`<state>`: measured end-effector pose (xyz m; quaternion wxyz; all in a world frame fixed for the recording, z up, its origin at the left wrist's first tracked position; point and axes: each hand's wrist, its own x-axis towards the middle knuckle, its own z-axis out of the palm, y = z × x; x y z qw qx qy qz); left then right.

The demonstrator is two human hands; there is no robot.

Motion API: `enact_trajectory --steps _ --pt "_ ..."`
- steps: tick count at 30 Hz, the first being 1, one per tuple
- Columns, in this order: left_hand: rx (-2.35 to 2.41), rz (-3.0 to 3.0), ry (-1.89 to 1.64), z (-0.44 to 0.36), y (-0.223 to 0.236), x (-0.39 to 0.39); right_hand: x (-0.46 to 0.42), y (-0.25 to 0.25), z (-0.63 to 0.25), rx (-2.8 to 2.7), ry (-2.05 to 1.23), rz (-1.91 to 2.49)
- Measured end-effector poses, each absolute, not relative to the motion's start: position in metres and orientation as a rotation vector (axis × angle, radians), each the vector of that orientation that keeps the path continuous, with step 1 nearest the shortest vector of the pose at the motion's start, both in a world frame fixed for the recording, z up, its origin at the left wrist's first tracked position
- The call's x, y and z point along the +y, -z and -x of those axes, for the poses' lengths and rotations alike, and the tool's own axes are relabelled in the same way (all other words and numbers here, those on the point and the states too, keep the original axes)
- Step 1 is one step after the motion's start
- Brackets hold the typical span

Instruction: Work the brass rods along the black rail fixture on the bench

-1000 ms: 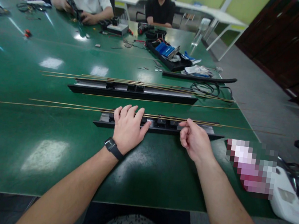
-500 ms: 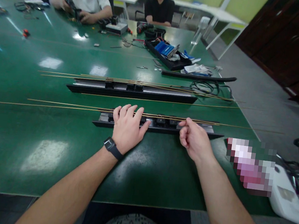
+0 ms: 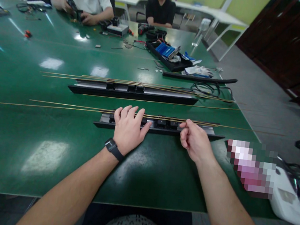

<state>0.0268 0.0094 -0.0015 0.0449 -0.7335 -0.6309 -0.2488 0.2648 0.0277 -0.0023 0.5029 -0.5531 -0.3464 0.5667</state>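
My left hand [image 3: 129,130], fingers outstretched and a dark watch on its wrist, lies over the near black rail [image 3: 161,131]. Beneath it are part of the rail's grey channel and its black blocks [image 3: 166,124]. Thin golden rods [image 3: 92,109] run lengthwise along this rail and pass under my left fingers. My right hand [image 3: 194,138] is closed at the rail's right part, thumb and forefinger pinched at a thin golden rod. Its exact hold is partly hidden by the fingers.
Farther back lies a second black rail [image 3: 132,95] with more golden rods. Beyond are a curved black strip [image 3: 198,77], coiled cable [image 3: 205,88], gloves [image 3: 198,71] and a black tray [image 3: 178,65]. A blurred pink item [image 3: 250,170] sits right. Two people sit across the green table [image 3: 48,173].
Both hands keep their places on the near rail. The view has shifted very slightly; nothing else visibly differs.
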Motion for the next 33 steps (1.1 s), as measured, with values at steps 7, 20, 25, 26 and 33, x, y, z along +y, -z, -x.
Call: enact_trajectory --steps 7,20,25,26,33 --pt "-1.92 2.241 0.769 -0.0268 0.002 0.0094 0.0296 0.0045 -0.2634 -0.734 -1.354 1.308" --pt "-1.911 2.231 0.754 -0.0268 0.0035 0.0109 0.0285 0.0033 -0.2634 -0.79 -1.35 1.342" --pt "-1.911 2.227 0.763 -0.0268 0.0039 0.0108 0.0295 0.0062 -0.2634 -0.771 -1.328 1.304" --pt "-1.909 2.228 0.764 -0.0269 0.0039 0.0107 0.0293 0.0064 -0.2638 -0.784 -1.329 1.302" --pt "-1.903 2.23 0.758 -0.027 0.0037 0.0108 0.0286 0.0057 -0.2656 -0.839 -1.36 1.327"
